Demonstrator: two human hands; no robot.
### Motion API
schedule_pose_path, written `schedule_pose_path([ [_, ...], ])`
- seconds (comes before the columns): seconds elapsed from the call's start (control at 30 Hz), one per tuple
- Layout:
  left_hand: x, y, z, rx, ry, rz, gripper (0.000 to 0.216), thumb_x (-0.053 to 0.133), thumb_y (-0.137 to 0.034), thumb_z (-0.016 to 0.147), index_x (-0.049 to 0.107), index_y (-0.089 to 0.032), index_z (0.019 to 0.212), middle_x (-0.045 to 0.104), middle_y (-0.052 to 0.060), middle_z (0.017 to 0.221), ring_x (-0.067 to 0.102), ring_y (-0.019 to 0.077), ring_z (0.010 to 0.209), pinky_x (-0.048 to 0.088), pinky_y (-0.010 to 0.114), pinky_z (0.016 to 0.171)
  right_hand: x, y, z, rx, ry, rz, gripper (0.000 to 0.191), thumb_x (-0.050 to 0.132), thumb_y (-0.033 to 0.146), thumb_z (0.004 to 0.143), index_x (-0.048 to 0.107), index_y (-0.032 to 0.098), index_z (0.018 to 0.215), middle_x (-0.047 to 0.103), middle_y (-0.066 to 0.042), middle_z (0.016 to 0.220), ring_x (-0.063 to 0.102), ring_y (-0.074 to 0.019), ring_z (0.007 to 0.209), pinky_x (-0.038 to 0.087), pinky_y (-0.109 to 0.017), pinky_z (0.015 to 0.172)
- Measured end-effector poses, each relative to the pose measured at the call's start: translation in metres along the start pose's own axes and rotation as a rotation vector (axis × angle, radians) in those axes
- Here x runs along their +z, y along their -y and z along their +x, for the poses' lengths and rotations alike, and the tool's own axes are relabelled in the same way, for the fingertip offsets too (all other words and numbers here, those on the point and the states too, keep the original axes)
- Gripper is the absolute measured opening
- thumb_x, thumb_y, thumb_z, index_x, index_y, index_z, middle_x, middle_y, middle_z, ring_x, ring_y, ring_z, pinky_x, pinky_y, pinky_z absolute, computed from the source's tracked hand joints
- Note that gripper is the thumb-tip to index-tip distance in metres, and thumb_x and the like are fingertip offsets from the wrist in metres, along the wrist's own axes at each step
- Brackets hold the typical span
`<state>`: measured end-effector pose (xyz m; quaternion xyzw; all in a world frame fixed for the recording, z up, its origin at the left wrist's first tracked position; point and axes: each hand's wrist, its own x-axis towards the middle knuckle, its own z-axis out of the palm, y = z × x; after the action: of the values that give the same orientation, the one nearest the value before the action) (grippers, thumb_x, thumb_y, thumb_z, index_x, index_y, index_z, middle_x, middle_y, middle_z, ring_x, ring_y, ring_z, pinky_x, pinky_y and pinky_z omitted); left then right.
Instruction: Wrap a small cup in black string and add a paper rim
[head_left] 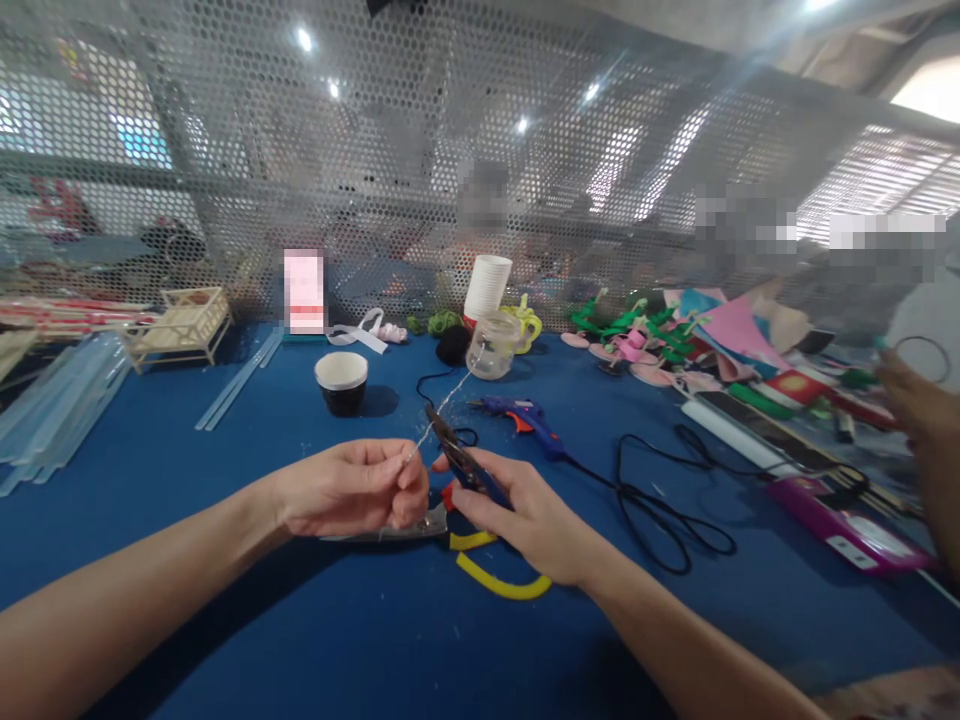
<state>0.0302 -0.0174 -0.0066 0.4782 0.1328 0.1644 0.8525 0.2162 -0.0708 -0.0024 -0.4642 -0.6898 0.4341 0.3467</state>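
Note:
My left hand point(358, 488) is closed in a pinch on a thin silvery wire point(444, 405) that runs up and to the right toward a clear glass jar point(491, 347). My right hand point(525, 512) grips small pliers point(459, 455) with dark blue handles, their jaws set against the wire just right of my left fingertips. Under both hands, on the blue table point(315, 620), lie yellow-handled scissors point(487, 572) with a metal blade point(405, 530).
A blue glue gun point(525, 415) with a black cord point(660, 510) lies right of centre. A dark paper cup point(342, 382), clear glue sticks point(52, 405), a small wooden cot point(180, 325), coloured felt pieces point(675, 345) and a perforated metal screen point(450, 150) surround the space. Another person's hand point(926, 420) works at right.

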Motion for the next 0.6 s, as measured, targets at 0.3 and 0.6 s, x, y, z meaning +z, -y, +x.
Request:
schedule_pose_path([
  [0.3, 0.005, -0.018, -0.001, 0.075, -0.505, 1.193, 0.021, 0.047, -0.031, 0.078, 0.042, -0.018, 0.063, 0.040, -0.003, 0.059, 0.034, 0.0118, 0.056, 0.028, 0.026, 0.056, 0.002, -0.010, 0.005, -0.077, -0.140, -0.183, 0.021, 0.046, 0.021, 0.076, 0.056, 0.015, 0.094, 0.059, -0.002, 0.075, 0.053, -0.0126, 0.065, 0.043, -0.025, 0.062],
  [0.6, 0.014, -0.019, 0.001, 0.120, -0.595, 1.498, 0.016, 0.046, -0.024, 0.078, 0.047, -0.016, 0.063, 0.047, -0.002, 0.058, 0.040, 0.0113, 0.054, 0.031, 0.024, 0.052, 0.005, -0.014, 0.006, -0.073, -0.108, -0.330, 0.024, 0.051, 0.025, 0.076, 0.053, 0.016, 0.098, 0.062, -0.003, 0.079, 0.056, -0.0151, 0.067, 0.044, -0.028, 0.064],
])
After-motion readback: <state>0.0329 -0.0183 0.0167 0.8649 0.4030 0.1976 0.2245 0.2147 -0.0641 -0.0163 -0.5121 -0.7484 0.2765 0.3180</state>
